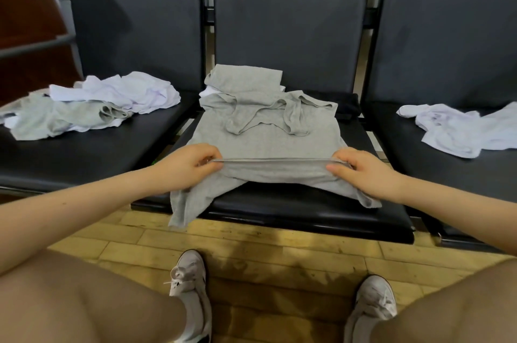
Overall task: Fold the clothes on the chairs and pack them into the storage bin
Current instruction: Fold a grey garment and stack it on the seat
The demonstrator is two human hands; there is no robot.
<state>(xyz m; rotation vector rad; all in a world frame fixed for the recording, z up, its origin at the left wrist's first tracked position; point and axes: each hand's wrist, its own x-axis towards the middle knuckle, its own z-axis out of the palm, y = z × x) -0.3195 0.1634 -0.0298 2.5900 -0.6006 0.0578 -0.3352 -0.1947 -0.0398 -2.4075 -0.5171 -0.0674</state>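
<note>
A grey tank top (265,141) lies spread on the middle black chair seat (307,205), straps toward the chair back. My left hand (187,166) pinches the near fold at its left end and my right hand (361,172) pinches it at the right end, lifting the lower part so it doubles over. The hem hangs down over the seat's front edge. Behind it sits a small stack of folded clothes (246,79), grey on top with white beneath. No storage bin is in view.
The left chair (84,163) holds a loose heap of white and grey garments (92,104). A crumpled white garment (458,130) lies on the right chair. A dark folded item (348,104) sits at the back right of the middle seat. Wooden floor and my legs are below.
</note>
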